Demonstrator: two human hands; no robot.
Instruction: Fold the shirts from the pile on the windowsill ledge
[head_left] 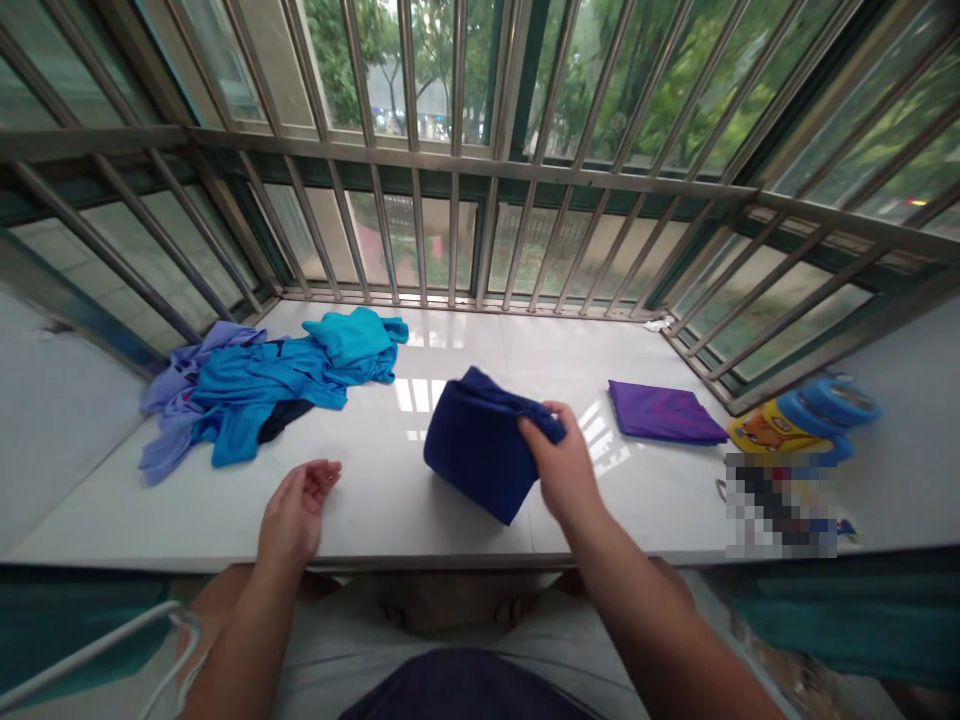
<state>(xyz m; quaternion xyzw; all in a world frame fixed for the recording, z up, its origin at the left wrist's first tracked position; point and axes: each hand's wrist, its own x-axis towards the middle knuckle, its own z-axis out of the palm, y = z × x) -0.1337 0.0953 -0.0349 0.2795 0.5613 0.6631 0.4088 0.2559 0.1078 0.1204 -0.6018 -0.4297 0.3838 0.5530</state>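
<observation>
A folded navy-blue garment is lifted off the white sill, tilted, with its upper right edge pinched between the thumb and fingers of my right hand. My left hand hovers above the sill to the left, fingers loosely curled and apart, holding nothing. Beyond it lies a rumpled heap of clothes: a blue garment, a turquoise one and a lavender one, with a dark piece partly hidden beneath. To the right rests a flat folded purple garment.
The glossy white sill runs below barred windows. At its right end lies a yellow-and-blue bottle, beside a pixelated patch whose contents cannot be made out. A white metal tube is at lower left.
</observation>
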